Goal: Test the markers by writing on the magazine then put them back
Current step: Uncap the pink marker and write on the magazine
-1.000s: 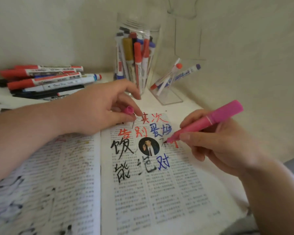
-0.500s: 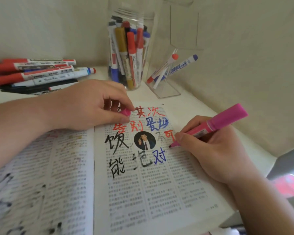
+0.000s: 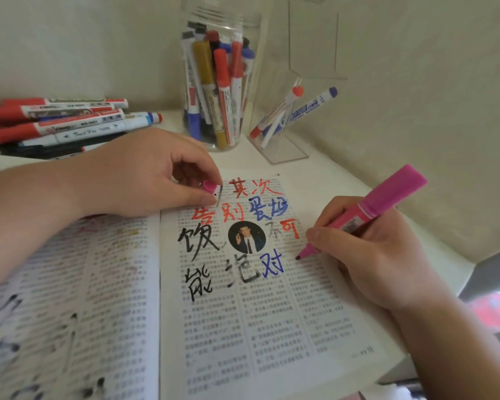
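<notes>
Pink marker point(image 3: 367, 215) sits pinched in the curled fingers point(image 3: 326, 236) of the right hand point(image 3: 381, 255), its dark tip at the right-hand page of the magazine point(image 3: 272, 327), just beside the blue characters; whether it touches the paper I cannot tell; the left hand point(image 3: 145, 174) pinches the pink cap point(image 3: 210, 187) and rests at the page's top. Best to press lightly and write in the bare print to the right, clear of older ink; let the left hand weigh the page flat; afterwards cap it and return it, probably to the jar point(image 3: 214, 82) on the tabletop point(image 3: 315, 174).
</notes>
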`<state>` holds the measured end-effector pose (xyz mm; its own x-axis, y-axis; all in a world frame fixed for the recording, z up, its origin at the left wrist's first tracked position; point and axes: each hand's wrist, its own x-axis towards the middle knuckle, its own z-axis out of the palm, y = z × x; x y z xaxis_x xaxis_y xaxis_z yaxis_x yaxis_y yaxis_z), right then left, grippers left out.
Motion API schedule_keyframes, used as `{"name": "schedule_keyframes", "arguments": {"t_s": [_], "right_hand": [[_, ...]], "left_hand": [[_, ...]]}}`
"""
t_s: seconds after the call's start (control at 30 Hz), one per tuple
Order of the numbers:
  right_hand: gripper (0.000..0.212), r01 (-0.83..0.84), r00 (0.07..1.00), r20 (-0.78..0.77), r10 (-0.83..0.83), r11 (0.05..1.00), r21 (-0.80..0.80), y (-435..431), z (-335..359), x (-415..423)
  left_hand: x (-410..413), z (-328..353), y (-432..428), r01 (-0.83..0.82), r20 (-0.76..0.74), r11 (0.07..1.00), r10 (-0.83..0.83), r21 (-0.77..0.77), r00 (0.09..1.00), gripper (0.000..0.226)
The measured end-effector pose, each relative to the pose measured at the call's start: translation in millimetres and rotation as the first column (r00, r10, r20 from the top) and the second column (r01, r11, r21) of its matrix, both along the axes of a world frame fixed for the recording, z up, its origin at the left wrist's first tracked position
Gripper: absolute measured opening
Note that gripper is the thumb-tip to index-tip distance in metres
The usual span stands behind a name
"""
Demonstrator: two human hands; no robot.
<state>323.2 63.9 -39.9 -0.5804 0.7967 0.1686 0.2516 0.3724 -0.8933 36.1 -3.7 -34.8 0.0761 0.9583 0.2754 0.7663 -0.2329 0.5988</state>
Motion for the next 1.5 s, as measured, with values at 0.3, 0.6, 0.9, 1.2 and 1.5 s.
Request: {"name": "schedule_keyframes", "arguments": {"t_s": [0.3, 0.6, 0.9, 1.2, 1.5], "right_hand": [[0.015, -0.092, 0.983, -0.164, 0.081, 0.994, -0.056, 16, 16, -14], [0.029, -0.379, 0.923, 0.15, 0.355, 0.908, 0.178, 41, 62, -117], [0.027, -0.364, 0.912, 0.288, 0.293, 0.902, 0.234, 39, 36, -127], [0.004, -0.353, 0.913, 0.298, 0.279, 0.907, 0.23, 26, 27, -123], [0.01, -0.332, 0.921, 0.307, 0.238, 0.892, 0.306, 23, 19, -123]], "left_hand": [[1, -6, 0, 0.008, 0.262, 0.998, 0.007, -0.057, 0.965, 0.061], [-2, 0, 1, -0.024, 0.322, 0.987, 0.076, -0.161, 0.944, 0.086], [0, 6, -2, -0.037, 0.264, 0.985, 0.082, -0.169, 0.961, 0.089], [-2, 6, -1, -0.012, 0.287, 0.987, 0.057, -0.159, 0.956, 0.076], [-2, 4, -4, -0.03, 0.32, 0.989, 0.075, -0.144, 0.944, 0.076]]}}
